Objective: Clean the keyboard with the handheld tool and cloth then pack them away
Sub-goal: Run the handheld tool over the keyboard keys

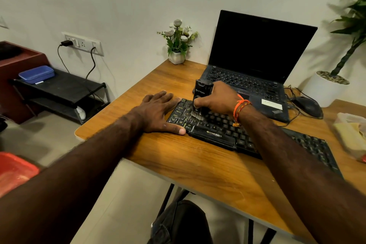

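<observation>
Home office; laptop (255, 61) on wooden desk (168, 156)

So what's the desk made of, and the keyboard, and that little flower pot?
The desk looks like wood or a wood-look laminate: brown grain lines and a pale edge strip, so likely laminate board. The keyboard looks like black matte plastic, dusty, with printed keys. The flower pot looks like white glazed ceramic, faceted with a soft sheen, though it could be plastic.
</observation>
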